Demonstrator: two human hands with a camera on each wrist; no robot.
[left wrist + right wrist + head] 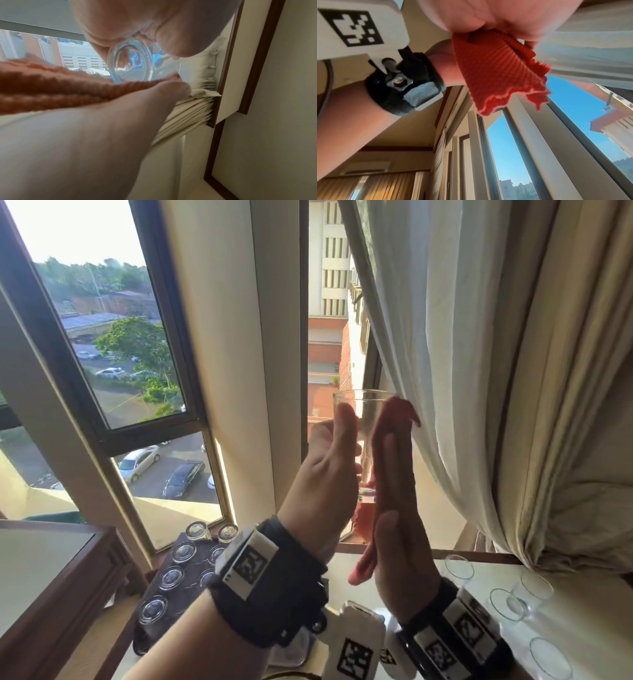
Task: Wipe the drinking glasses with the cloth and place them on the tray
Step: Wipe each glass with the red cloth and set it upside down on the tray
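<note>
The cream curtain (462,371) fills the head view from 12 to 4 o'clock, with the window (113,344) from 9 to 11. Low at 7 o'clock the dark tray (178,587) carries upturned glasses (184,552) in rows, and at 4 to 5 o'clock four more clear glasses (507,604) stand on the pale table (582,628), well apart from the tray.

Both hands are raised at the centre, in front of the window. The left hand (325,470) grips one drinking glass (363,419), fingers curled round its side; the glass stands about upright, its rim above the fingertips, its base showing in the left wrist view at 12 o'clock. The right hand (397,525) sits just at 3 o'clock of the glass, fingers straight and together, palm facing the glass. The red cloth (394,419) lies between that palm and the glass wall, pressed flat against it; one end pokes out above the fingertips, another hangs below the palm at 6 o'clock, ruffled edge loose in the right wrist view (501,75).
</note>
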